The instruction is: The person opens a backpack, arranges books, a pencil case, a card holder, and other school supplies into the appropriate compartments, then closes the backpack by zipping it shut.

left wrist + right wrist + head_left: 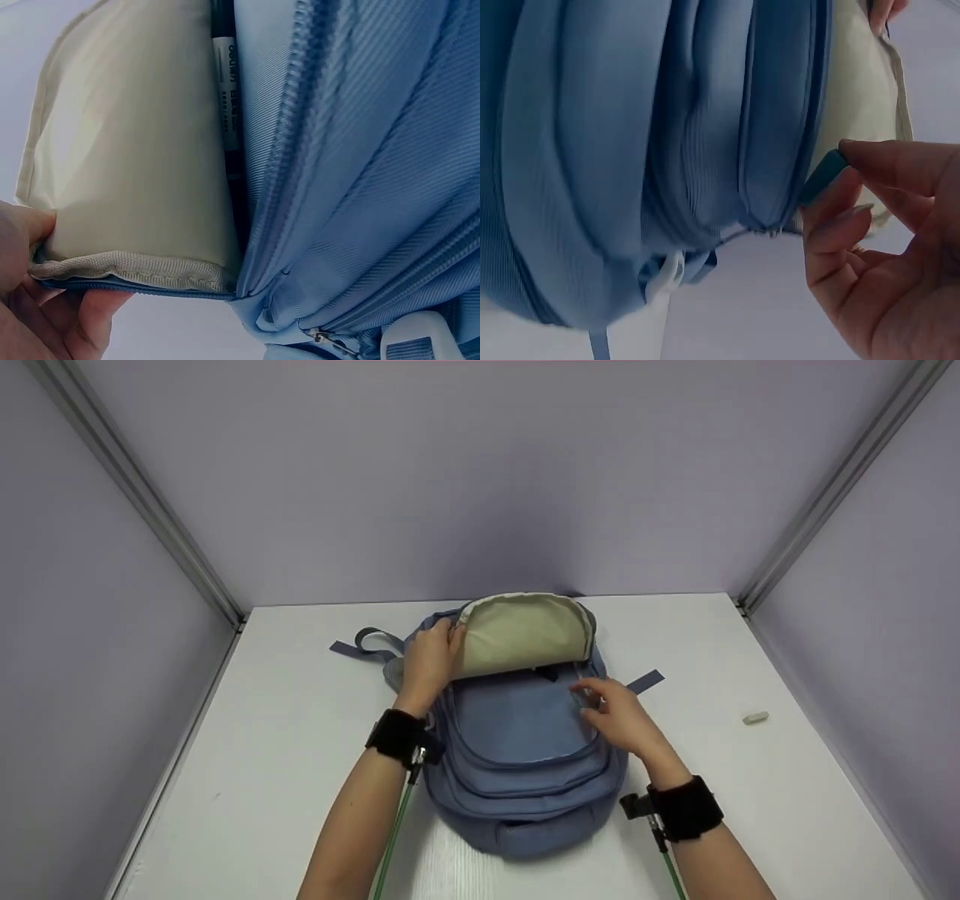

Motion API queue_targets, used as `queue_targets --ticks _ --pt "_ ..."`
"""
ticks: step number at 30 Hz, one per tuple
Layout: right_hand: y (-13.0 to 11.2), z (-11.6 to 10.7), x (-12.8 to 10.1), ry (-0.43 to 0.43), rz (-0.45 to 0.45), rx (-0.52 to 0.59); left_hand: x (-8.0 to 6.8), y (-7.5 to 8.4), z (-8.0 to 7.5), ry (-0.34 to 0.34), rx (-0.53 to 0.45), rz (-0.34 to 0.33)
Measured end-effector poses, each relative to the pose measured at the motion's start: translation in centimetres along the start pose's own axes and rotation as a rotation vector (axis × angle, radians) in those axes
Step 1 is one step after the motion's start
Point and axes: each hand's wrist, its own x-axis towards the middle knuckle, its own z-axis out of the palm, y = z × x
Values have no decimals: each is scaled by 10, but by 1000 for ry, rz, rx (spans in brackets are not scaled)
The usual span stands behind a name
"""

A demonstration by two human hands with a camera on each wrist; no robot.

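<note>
A blue backpack [525, 795] lies on the table with its front pocket unzipped. The pocket's flap [525, 634] is folded back, showing a cream lining. My left hand [431, 660] pinches the flap's left edge, thumb on the lining and fingers beneath, as the left wrist view also shows. A black and white marker [227, 90] lies in the fold between lining and pocket. At the pocket's right side, my right hand [619, 716] pinches a small teal, blunt-ended piece [825, 176] between thumb and fingertip; its lower end meets the pocket edge in the right wrist view.
A short pale stick-like piece [755, 718] lies on the white table [300, 780] to the right. Loose straps [360, 651] stick out at the bag's left, and another strap end [646, 682] at its right. Walls enclose the back and both sides.
</note>
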Motion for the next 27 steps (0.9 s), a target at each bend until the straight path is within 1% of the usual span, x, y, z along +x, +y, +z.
queue_targets --ticks 3,7,9,12,13,16,19,21,24,27 --pt "-12 19 3 -40 -57 6 -1 0 1 3 -4 2" --pt "-20 40 7 -86 -97 28 -2 -1 3 3 -8 0" --pt "-23 45 9 -104 -107 74 -2 -2 4 4 -7 -2" --pt "-24 49 11 -127 -140 195 -2 -2 5 -6 -6 -8" --pt "-23 50 12 -136 -151 237 -2 -2 5 -10 -7 -11" --pt "-21 48 11 -156 -185 312 -3 -2 5 -20 -7 -18" --pt "-20 44 8 -168 -180 307 -4 -1 4 -20 -9 -17" --pt "-25 36 5 -173 -167 295 -4 -1 4 -18 -12 -15" --pt "-21 24 3 -142 -144 280 -5 0 4 -13 -13 -13" --pt "-9 8 3 -49 -109 253 -5 0 3 -13 -12 -16"
